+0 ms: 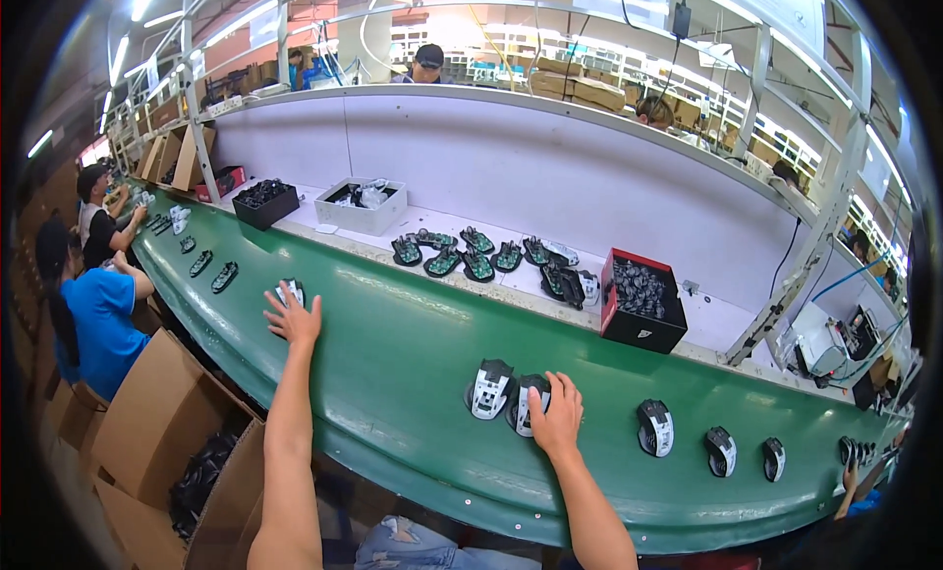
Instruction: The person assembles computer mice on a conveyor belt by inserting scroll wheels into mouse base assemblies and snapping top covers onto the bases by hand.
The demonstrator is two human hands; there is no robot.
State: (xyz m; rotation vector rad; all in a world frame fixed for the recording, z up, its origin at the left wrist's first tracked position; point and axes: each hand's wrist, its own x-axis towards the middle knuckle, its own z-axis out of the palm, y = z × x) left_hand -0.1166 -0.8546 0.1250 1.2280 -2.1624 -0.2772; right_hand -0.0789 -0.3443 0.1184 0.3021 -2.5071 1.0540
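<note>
My left hand [293, 318] is stretched out over the green belt with its fingers spread. Just beyond its fingertips, partly covered by them, lies a black-and-white computer mouse [292, 290]. With thumb and fingers curved about its right side, my right hand [558, 415] grips another white-and-black computer mouse [528, 398] that rests on the belt. Close against that one on the left stands a similar mouse [489, 390]. Farther right on the belt sit more mice, among them a white-sided one [655, 428] and a darker one [720, 451].
Green-board mouse bases [442, 260] lie on the shelf behind the belt [393, 364]. A red-and-black box [643, 334] of small dark parts, a white bin [361, 215] and a black bin [265, 213] stand there too. Cardboard boxes [147, 413] are at lower left; co-workers [98, 305] sit beyond.
</note>
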